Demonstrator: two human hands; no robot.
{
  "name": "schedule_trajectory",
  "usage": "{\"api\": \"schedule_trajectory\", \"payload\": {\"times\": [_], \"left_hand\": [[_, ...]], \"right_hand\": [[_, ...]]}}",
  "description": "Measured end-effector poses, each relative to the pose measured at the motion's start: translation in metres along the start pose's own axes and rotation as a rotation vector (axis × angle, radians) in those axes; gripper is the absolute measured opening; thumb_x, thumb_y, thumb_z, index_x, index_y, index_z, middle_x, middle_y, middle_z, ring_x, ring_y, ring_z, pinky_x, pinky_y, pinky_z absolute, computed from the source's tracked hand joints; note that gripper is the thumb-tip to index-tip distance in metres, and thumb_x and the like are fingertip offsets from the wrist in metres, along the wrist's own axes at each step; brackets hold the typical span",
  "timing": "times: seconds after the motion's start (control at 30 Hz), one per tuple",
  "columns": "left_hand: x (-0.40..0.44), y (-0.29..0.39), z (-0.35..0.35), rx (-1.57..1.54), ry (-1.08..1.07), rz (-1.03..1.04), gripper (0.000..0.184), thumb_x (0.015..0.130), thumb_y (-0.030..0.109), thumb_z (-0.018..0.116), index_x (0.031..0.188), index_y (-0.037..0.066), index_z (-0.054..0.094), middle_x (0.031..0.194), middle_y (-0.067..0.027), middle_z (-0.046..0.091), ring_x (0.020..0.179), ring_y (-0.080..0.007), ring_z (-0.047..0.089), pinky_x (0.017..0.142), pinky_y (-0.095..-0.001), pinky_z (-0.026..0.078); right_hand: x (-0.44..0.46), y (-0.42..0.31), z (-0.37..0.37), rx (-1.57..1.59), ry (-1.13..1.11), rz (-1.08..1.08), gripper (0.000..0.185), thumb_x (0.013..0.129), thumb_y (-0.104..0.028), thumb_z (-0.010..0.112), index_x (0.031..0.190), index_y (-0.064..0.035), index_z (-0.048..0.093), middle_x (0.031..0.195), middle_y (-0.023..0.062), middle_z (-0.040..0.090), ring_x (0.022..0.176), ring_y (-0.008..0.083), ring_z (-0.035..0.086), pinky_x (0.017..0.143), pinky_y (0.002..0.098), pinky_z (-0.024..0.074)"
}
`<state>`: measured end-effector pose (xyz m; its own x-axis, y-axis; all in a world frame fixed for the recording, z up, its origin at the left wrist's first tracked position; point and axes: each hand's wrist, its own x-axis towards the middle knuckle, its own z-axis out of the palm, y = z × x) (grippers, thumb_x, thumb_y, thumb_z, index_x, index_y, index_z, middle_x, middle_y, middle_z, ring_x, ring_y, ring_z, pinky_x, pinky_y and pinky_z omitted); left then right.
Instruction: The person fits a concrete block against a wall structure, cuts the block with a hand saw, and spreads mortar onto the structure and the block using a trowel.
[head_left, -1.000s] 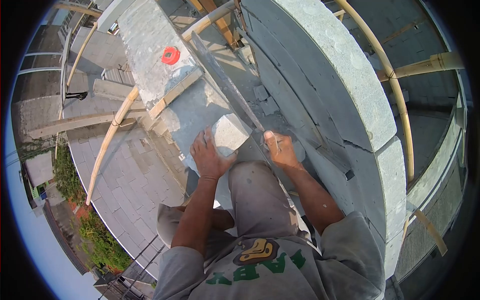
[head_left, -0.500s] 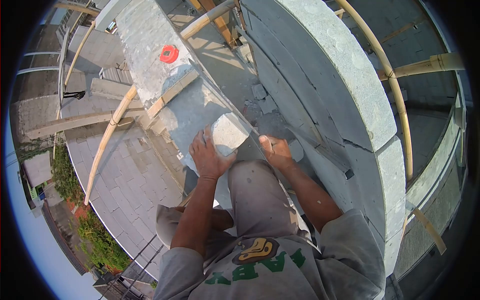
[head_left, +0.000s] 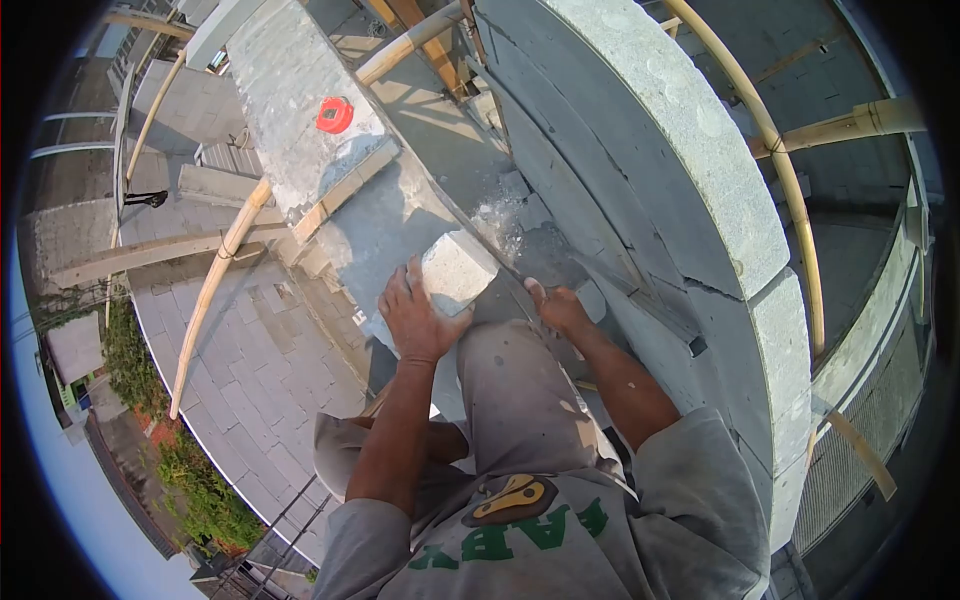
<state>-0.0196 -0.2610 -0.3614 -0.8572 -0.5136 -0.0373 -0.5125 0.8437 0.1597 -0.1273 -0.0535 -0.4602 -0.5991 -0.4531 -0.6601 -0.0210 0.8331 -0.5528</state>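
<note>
A small pale lightweight-concrete block [head_left: 460, 268] lies on the dusty plank [head_left: 375, 225] just beyond my knee. My left hand [head_left: 415, 318] grips its near left side, fingers along the left face and thumb at the near corner. My right hand [head_left: 562, 308] is closed round the near end of a long, thin blade-like tool [head_left: 485, 240], which passes along the block's right side. The tool shows nearly edge-on, so I cannot tell its exact kind. White dust [head_left: 500, 222] hangs or lies just right of the blade.
A red tape measure [head_left: 335, 115] lies farther along the plank, beyond a wooden crosspiece [head_left: 345, 190]. On my right rises a curved block wall [head_left: 640, 170]. Bamboo poles [head_left: 220, 280] stand at the left, with a paved area far below. Broken block pieces [head_left: 535, 212] lie beneath the plank's right side.
My right hand has shifted slightly right with the tool. A burst of white dust has appeared beside the blade. My left hand and the block have stayed put.
</note>
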Motion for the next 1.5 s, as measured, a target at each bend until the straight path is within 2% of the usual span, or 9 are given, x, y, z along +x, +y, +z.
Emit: {"api": "schedule_trajectory", "payload": {"times": [0.27,0.37,0.47,0.77,0.87,1.17,1.27,1.33,1.5], "left_hand": [[0.001,-0.003,0.001,-0.017,0.012,0.002,0.114,0.057,0.048,0.086,0.150,0.010,0.031,0.137,-0.0244,0.044,0.130,-0.0407,0.041,0.109,-0.0535,0.030],[0.002,-0.003,0.004,-0.016,0.019,0.011,0.115,0.057,0.048,0.087,0.150,0.010,0.031,0.137,-0.0243,0.044,0.130,-0.0408,0.041,0.109,-0.0533,0.030],[0.003,0.000,0.001,-0.001,0.002,-0.011,0.114,0.057,0.048,0.087,0.150,0.010,0.031,0.137,-0.0242,0.043,0.130,-0.0408,0.041,0.109,-0.0532,0.030],[0.000,-0.002,0.001,-0.020,0.005,0.005,0.113,0.058,0.049,0.086,0.150,0.010,0.032,0.137,-0.0241,0.043,0.130,-0.0406,0.040,0.109,-0.0537,0.029],[0.002,-0.002,-0.001,-0.016,0.001,0.007,0.113,0.058,0.049,0.086,0.150,0.010,0.032,0.136,-0.0239,0.044,0.131,-0.0403,0.040,0.109,-0.0538,0.029],[0.000,-0.003,0.000,-0.014,-0.018,-0.003,0.117,0.058,0.049,0.086,0.152,0.009,0.030,0.137,-0.0242,0.043,0.130,-0.0401,0.041,0.110,-0.0531,0.029],[0.000,-0.005,0.003,-0.010,-0.002,0.010,0.117,0.058,0.050,0.086,0.152,0.009,0.030,0.137,-0.0243,0.044,0.130,-0.0401,0.041,0.110,-0.0531,0.029],[0.001,-0.003,0.003,-0.002,0.005,0.008,0.116,0.058,0.050,0.086,0.152,0.009,0.030,0.137,-0.0242,0.044,0.130,-0.0401,0.041,0.110,-0.0530,0.029],[-0.006,-0.007,0.006,-0.018,0.007,0.012,0.116,0.058,0.049,0.085,0.152,0.009,0.031,0.137,-0.0241,0.043,0.130,-0.0404,0.041,0.110,-0.0532,0.029]], "right_hand": [[-0.035,-0.076,-0.062,0.430,0.202,-0.339,0.081,0.098,-0.069,0.033,0.100,0.0018,0.073,0.091,0.0249,0.071,0.088,0.0438,0.067,0.082,0.0477,0.0523],[-0.028,-0.030,-0.026,0.319,0.112,-0.208,0.081,0.099,-0.067,0.033,0.099,0.0034,0.072,0.084,0.0236,0.070,0.084,0.0427,0.067,0.080,0.0458,0.0524],[-0.018,0.006,-0.023,0.189,-0.203,0.403,0.076,0.097,-0.068,0.042,0.088,0.0048,0.065,0.068,0.0155,0.059,0.067,0.0259,0.059,0.067,0.0403,0.0477],[-0.032,-0.047,-0.049,0.468,0.189,-0.335,0.082,0.098,-0.067,0.037,0.094,0.0070,0.071,0.079,0.0255,0.069,0.085,0.0430,0.068,0.081,0.0490,0.0525],[-0.005,0.019,-0.001,0.155,-0.149,0.256,0.077,0.097,-0.068,0.041,0.096,0.0018,0.071,0.072,0.0194,0.065,0.075,0.0330,0.070,0.074,0.0433,0.0538],[-0.031,-0.076,-0.063,0.385,0.230,-0.380,0.074,0.099,-0.064,0.037,0.109,0.0010,0.071,0.090,0.0279,0.069,0.091,0.0467,0.066,0.083,0.0500,0.0525],[-0.032,-0.028,-0.032,0.257,0.095,-0.191,0.075,0.099,-0.065,0.037,0.110,0.0011,0.071,0.095,0.0289,0.069,0.099,0.0473,0.065,0.087,0.0500,0.0515],[-0.018,0.031,0.007,-0.026,-0.054,0.280,0.075,0.097,-0.068,0.040,0.097,0.0001,0.071,0.084,0.0225,0.069,0.080,0.0407,0.068,0.076,0.0470,0.0525],[-0.057,0.060,0.011,0.098,0.114,0.211,0.079,0.095,-0.073,0.038,0.100,-0.0022,0.072,0.086,0.0243,0.070,0.084,0.0390,0.070,0.078,0.0473,0.0527]]}}
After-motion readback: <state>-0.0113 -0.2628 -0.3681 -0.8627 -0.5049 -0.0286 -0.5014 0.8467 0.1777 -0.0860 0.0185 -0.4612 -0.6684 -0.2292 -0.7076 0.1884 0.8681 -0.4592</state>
